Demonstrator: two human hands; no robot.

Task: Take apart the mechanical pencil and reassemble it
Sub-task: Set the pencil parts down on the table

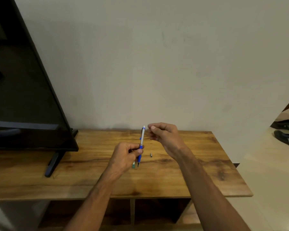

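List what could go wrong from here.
1. The small dark piece lies loose on the wooden table; a passing right hand could knock it, and it may roll away.
2. The left hand holds the mechanical pencil upright by its blue grip only; pressing on its top off-centre could tilt it.

A pencil with a silver barrel, a bright blue grip and a white tip. It shows against a warm brown wood surface streaked with dark grain and knots. A tiny dark part lies on the wood. The wall is pale greyish cream. The TV is black. On the cream floor, black shoes carry white stripes.
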